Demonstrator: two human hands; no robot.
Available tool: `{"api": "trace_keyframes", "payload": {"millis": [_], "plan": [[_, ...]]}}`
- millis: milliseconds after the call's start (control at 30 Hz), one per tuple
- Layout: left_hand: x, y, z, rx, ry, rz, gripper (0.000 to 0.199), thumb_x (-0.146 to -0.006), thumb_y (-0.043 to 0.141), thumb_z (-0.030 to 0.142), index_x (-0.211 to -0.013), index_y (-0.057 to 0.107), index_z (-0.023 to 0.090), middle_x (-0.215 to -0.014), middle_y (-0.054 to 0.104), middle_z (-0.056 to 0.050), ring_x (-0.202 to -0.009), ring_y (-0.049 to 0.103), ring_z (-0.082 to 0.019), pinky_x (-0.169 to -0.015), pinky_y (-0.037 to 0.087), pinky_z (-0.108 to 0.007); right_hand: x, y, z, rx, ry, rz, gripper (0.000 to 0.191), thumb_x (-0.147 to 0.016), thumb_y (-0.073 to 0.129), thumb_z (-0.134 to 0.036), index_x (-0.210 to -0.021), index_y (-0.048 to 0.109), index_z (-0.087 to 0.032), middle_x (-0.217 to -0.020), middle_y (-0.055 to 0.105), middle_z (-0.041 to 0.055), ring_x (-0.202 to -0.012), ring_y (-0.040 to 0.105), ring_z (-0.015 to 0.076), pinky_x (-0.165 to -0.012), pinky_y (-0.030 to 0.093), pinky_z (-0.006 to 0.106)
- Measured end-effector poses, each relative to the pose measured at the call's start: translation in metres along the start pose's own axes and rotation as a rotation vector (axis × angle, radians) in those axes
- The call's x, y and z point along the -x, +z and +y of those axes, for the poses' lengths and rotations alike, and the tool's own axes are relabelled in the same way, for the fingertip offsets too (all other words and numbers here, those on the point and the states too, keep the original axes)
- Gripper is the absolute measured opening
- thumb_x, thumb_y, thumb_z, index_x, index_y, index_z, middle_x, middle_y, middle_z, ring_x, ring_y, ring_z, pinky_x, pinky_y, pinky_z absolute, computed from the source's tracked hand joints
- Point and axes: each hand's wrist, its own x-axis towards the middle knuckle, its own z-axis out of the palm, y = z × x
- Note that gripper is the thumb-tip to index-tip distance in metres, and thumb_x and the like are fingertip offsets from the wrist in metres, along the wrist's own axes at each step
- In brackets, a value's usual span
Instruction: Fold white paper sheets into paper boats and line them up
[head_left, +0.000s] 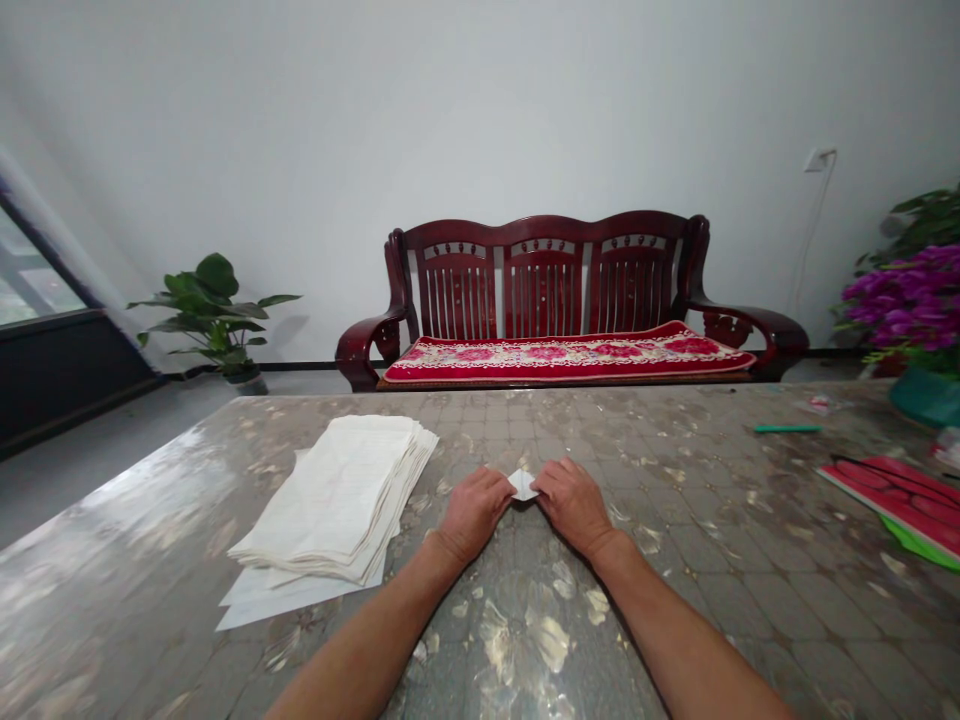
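Observation:
A small piece of folded white paper (523, 484) lies on the table between my hands, its point toward the far side. My left hand (472, 515) grips its left side with the fingertips, and my right hand (574, 505) holds its right side. My fingers hide part of the paper, so its full shape is hidden. To the left of my left hand sits a thick stack of cream folded paper (334, 495). Flat white sheets (285, 596) stick out from beneath the stack.
A clear glossy cover (675, 560) lies over the patterned table. On its right are a red and green booklet (892, 500) and a green stick (787, 428). Beyond the far edge stand a dark wooden bench (544, 290), potted plants and purple flowers (907, 298).

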Motion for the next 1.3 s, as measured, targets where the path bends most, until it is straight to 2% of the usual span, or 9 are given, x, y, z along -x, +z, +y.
{"api": "trace_keyframes", "payload": {"millis": [133,300,467,700,1100,1300], "plan": [[-0.001,-0.001,0.001,0.005,-0.044,-0.050,0.017,-0.094,0.053,0.025,-0.089,0.069,0.022,-0.090,0.068,-0.005,-0.091,0.059,-0.020,-0.082,0.044,-0.030,0.007,-0.005,0.001,-0.044,-0.028,-0.021,0.009,-0.090,0.064,-0.029,-0.092,0.072,-0.025,-0.089,0.065,0.0034,-0.089,0.050,0.0196,-0.078,0.037,0.030],[-0.004,0.000,-0.006,0.132,-0.102,-0.059,0.017,-0.093,0.056,0.031,-0.089,0.071,0.023,-0.090,0.070,-0.004,-0.092,0.061,-0.020,-0.083,0.043,-0.028,0.008,-0.002,0.002,-0.093,0.048,-0.043,0.011,-0.093,0.060,-0.028,-0.092,0.071,-0.025,-0.089,0.064,0.0025,-0.090,0.052,0.0189,-0.078,0.038,0.028],[-0.010,0.003,-0.013,0.181,-0.262,-0.001,0.020,-0.090,0.058,0.035,-0.080,0.071,0.022,-0.083,0.069,-0.003,-0.085,0.061,-0.020,-0.078,0.043,-0.028,0.001,0.003,0.001,-0.084,0.158,-0.076,0.019,-0.097,0.051,-0.028,-0.089,0.068,-0.022,-0.092,0.065,0.0032,-0.092,0.054,0.0189,-0.080,0.038,0.028],[-0.018,0.002,-0.013,0.132,-0.411,-0.030,0.020,-0.087,0.060,0.034,-0.074,0.070,0.021,-0.081,0.067,-0.002,-0.083,0.060,-0.019,-0.074,0.041,-0.027,-0.005,0.007,-0.001,-0.018,0.221,-0.112,0.025,-0.099,0.046,-0.029,-0.086,0.065,-0.021,-0.092,0.066,0.0048,-0.090,0.055,0.0203,-0.079,0.036,0.030],[-0.021,0.001,-0.014,0.153,-0.526,-0.013,0.020,-0.079,0.069,0.038,-0.074,0.072,0.019,-0.100,0.065,-0.006,-0.097,0.058,-0.023,-0.086,0.043,-0.033,-0.010,0.003,-0.004,-0.007,0.328,-0.148,0.020,-0.095,0.051,-0.029,-0.083,0.064,-0.020,-0.092,0.068,0.0052,-0.088,0.056,0.0207,-0.076,0.034,0.030],[-0.021,0.001,-0.014,0.082,-0.546,-0.008,0.022,-0.077,0.071,0.042,-0.070,0.073,0.021,-0.106,0.065,-0.006,-0.102,0.056,-0.025,-0.089,0.042,-0.036,-0.012,0.002,-0.006,-0.001,0.371,-0.190,0.021,-0.095,0.050,-0.029,-0.085,0.066,-0.019,-0.094,0.068,0.0076,-0.090,0.057,0.0212,-0.075,0.034,0.031]]}}
